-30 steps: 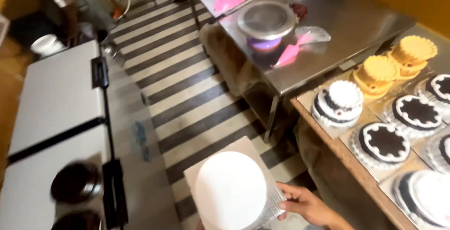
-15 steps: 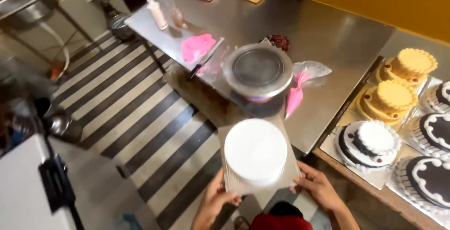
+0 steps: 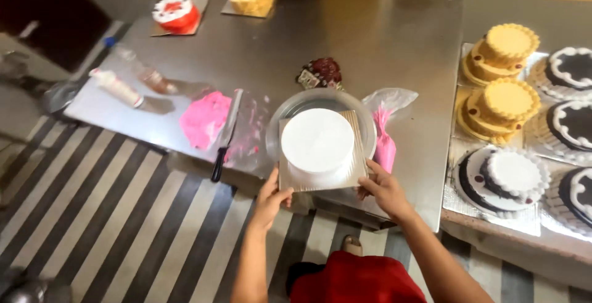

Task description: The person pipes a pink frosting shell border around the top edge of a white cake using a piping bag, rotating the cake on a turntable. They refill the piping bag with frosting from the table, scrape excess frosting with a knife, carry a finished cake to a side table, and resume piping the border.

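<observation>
Lowered onto turntable (image 3: 320,102), cake board (image 3: 319,178) sits between gripping fingers (image 3: 279,197).

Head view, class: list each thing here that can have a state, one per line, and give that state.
White cake: plain, undecorated, on its square board.
Square board: held over the turntable.
Left hand: gripping the board's near left corner.
Right hand: gripping the board's near right corner.
Turntable: under the board.
Pink piping bag: lying flat, partly filled.
Knife: lying flat, pink-smeared.
</observation>
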